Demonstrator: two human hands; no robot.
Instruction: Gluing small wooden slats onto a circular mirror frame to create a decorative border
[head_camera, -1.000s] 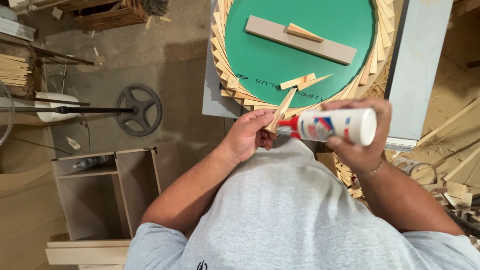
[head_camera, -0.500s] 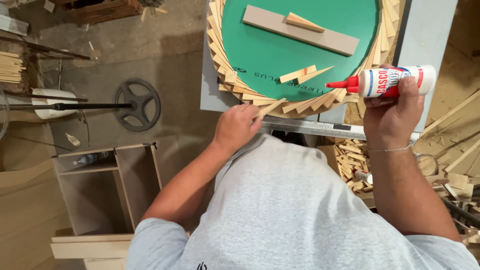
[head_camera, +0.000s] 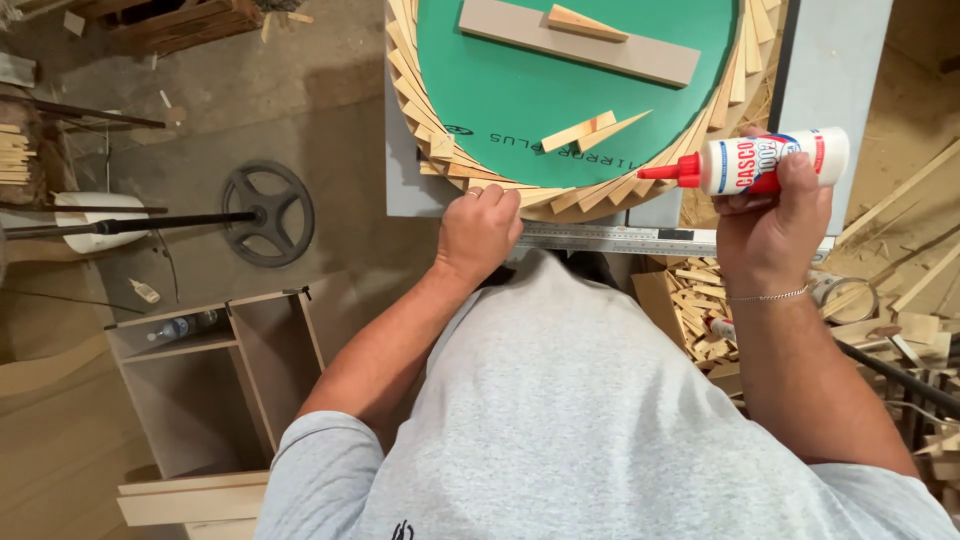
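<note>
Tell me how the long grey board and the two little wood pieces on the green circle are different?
The grey board is long, flat, rectangular and painted grey; the two little wood pieces are short, pale bare wood, and one narrows to a point. The grey board carries another wooden wedge on top; the little pieces carry nothing. Both lie loose on the green circle, away from either hand.

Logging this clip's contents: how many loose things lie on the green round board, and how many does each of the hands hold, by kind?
Long grey flat strip on the green round board: 1
Pale wooden wedges loose on the board (one on the strip, two near the middle): 3
White glue bottle with red nozzle in the right hand: 1
Total: 5
The left hand presses the wooden rim pieces.
</note>
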